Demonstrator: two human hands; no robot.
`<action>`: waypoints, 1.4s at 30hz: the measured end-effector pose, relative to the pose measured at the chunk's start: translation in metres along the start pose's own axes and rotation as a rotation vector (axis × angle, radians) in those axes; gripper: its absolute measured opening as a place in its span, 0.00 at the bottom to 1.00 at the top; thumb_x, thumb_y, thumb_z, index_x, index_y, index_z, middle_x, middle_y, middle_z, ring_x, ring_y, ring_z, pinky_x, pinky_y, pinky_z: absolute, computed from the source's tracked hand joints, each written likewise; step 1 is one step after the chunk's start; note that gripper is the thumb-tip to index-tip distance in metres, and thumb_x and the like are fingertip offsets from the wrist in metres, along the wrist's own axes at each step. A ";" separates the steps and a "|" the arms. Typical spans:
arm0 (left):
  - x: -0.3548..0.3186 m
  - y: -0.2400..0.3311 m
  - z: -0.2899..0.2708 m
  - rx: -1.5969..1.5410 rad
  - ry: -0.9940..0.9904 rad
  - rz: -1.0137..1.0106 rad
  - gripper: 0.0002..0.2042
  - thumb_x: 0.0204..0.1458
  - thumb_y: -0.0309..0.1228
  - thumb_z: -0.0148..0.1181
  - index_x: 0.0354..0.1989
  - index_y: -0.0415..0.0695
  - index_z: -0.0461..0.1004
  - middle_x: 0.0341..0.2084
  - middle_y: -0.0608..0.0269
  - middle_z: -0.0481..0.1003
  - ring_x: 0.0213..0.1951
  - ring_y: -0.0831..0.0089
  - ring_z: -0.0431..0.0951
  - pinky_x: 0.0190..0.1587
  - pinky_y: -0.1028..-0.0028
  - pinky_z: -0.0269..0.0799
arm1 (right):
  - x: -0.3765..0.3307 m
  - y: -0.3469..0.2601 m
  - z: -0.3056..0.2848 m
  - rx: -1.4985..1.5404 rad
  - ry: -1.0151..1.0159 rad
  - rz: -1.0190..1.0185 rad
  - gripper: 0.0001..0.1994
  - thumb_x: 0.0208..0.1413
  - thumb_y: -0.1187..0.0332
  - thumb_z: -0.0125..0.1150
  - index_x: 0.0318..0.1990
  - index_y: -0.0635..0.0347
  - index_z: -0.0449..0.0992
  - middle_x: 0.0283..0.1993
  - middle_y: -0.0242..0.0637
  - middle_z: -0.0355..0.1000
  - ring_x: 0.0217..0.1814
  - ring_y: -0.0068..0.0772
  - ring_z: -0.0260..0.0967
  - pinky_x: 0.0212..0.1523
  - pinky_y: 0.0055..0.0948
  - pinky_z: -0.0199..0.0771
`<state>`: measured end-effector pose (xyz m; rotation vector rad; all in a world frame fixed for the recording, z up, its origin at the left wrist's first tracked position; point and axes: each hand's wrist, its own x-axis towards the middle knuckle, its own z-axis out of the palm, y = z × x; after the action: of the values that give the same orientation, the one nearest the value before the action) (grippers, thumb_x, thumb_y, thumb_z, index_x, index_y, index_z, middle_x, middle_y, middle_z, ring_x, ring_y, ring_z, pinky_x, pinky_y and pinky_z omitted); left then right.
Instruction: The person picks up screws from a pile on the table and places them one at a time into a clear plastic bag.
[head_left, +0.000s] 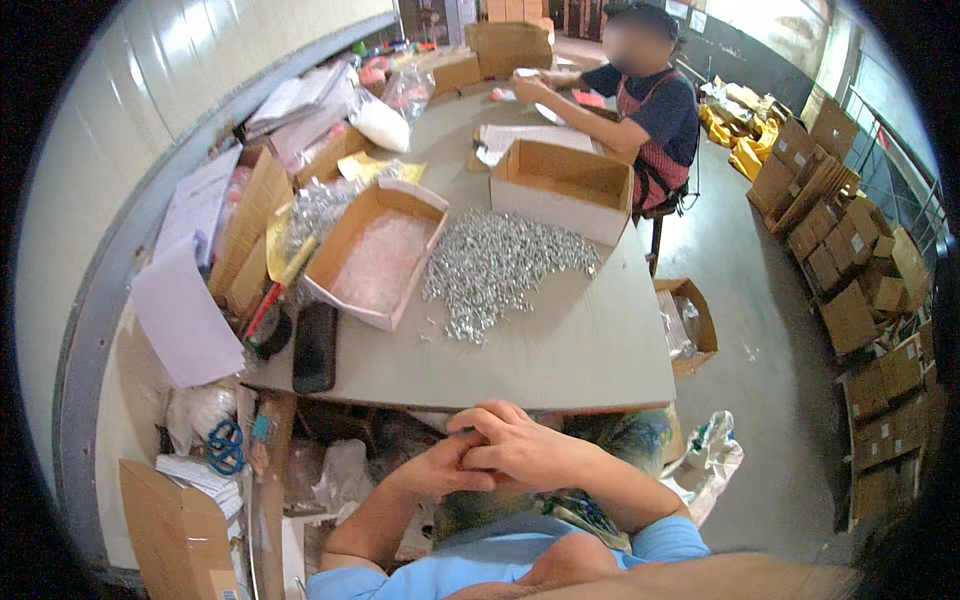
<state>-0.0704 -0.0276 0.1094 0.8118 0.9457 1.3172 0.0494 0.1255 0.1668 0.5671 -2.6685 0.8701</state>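
Note:
My left hand and my right hand are clasped together over my lap, just in front of the table's near edge. The right hand's fingers lie over the left's, closed, and no object shows between them. Beyond them on the grey table is a spread heap of small silvery screws. An open white-sided carton with a plastic liner stands to the left of the heap. Behind the heap is another open carton, with a brown inside. A black phone lies near the front left edge.
Papers, plastic bags and cardboard crowd the table's left side. Blue-handled scissors lie below it. Across the table a co-worker sits handling something small. An open box is on the floor; stacked cartons line the right.

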 end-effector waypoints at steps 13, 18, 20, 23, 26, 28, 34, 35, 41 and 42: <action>0.068 0.006 -0.014 0.299 0.310 0.253 0.13 0.55 0.34 0.60 0.44 0.38 0.72 0.32 0.70 0.74 0.34 0.85 0.69 0.35 0.82 0.67 | -0.029 0.047 -0.024 0.131 0.326 0.423 0.08 0.46 0.73 0.65 0.31 0.60 0.72 0.32 0.40 0.73 0.34 0.42 0.73 0.34 0.34 0.72; 0.090 -0.001 -0.016 0.421 0.372 0.313 0.09 0.57 0.32 0.58 0.40 0.38 0.74 0.26 0.73 0.71 0.28 0.86 0.65 0.29 0.82 0.62 | -0.034 0.063 -0.023 0.230 0.413 0.533 0.08 0.47 0.72 0.66 0.32 0.62 0.72 0.28 0.40 0.73 0.30 0.35 0.72 0.32 0.31 0.71; 0.094 0.001 -0.013 0.463 0.403 0.356 0.09 0.58 0.32 0.56 0.39 0.38 0.73 0.25 0.74 0.70 0.27 0.86 0.64 0.29 0.82 0.61 | -0.033 0.069 -0.020 0.256 0.462 0.532 0.08 0.47 0.72 0.65 0.32 0.62 0.72 0.28 0.40 0.72 0.29 0.31 0.71 0.33 0.30 0.71; 0.099 0.006 -0.009 0.554 0.427 0.369 0.09 0.59 0.33 0.54 0.37 0.38 0.72 0.24 0.75 0.68 0.27 0.87 0.63 0.29 0.82 0.61 | -0.036 0.078 -0.020 0.295 0.482 0.509 0.08 0.48 0.70 0.65 0.33 0.62 0.73 0.27 0.39 0.72 0.28 0.29 0.69 0.32 0.30 0.71; 0.099 -0.007 -0.010 0.616 0.456 0.380 0.09 0.60 0.32 0.52 0.37 0.38 0.71 0.23 0.74 0.67 0.26 0.86 0.63 0.28 0.81 0.61 | -0.038 0.081 -0.032 0.310 0.325 0.563 0.08 0.50 0.69 0.63 0.34 0.63 0.73 0.28 0.39 0.72 0.30 0.30 0.69 0.32 0.30 0.70; 0.103 -0.010 -0.020 0.669 0.499 0.430 0.09 0.59 0.31 0.52 0.38 0.36 0.70 0.20 0.71 0.68 0.24 0.85 0.64 0.26 0.79 0.62 | -0.029 0.086 -0.033 0.302 0.304 0.528 0.07 0.52 0.69 0.61 0.34 0.63 0.73 0.28 0.37 0.71 0.29 0.27 0.67 0.31 0.29 0.69; 0.100 -0.003 -0.010 0.642 0.483 0.357 0.08 0.60 0.33 0.51 0.36 0.40 0.70 0.22 0.74 0.65 0.25 0.85 0.61 0.28 0.81 0.60 | -0.037 0.093 -0.021 0.495 0.320 0.492 0.05 0.54 0.72 0.60 0.34 0.63 0.72 0.26 0.27 0.66 0.28 0.16 0.59 0.28 0.21 0.63; 0.101 0.000 -0.006 0.640 0.474 0.326 0.08 0.60 0.33 0.51 0.37 0.41 0.69 0.24 0.75 0.65 0.27 0.86 0.61 0.30 0.82 0.60 | -0.041 0.096 -0.020 0.531 0.329 0.496 0.05 0.54 0.72 0.60 0.34 0.63 0.72 0.27 0.26 0.66 0.28 0.15 0.58 0.28 0.21 0.62; 0.107 -0.010 -0.011 0.559 0.539 0.416 0.09 0.57 0.33 0.55 0.37 0.39 0.73 0.20 0.71 0.70 0.24 0.85 0.66 0.26 0.79 0.63 | -0.046 0.096 -0.016 0.651 0.384 0.561 0.06 0.56 0.71 0.59 0.34 0.64 0.71 0.27 0.26 0.66 0.30 0.17 0.60 0.31 0.23 0.64; 0.106 -0.010 -0.010 0.613 0.541 0.389 0.09 0.57 0.33 0.56 0.37 0.39 0.73 0.21 0.71 0.71 0.24 0.85 0.66 0.26 0.79 0.64 | -0.047 0.096 -0.015 0.600 0.399 0.545 0.05 0.56 0.72 0.60 0.34 0.64 0.71 0.27 0.26 0.66 0.30 0.17 0.60 0.31 0.23 0.65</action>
<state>-0.0741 0.0767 0.0856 1.1718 1.7382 1.6490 0.0509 0.2189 0.1130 -0.2407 -2.1857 1.7444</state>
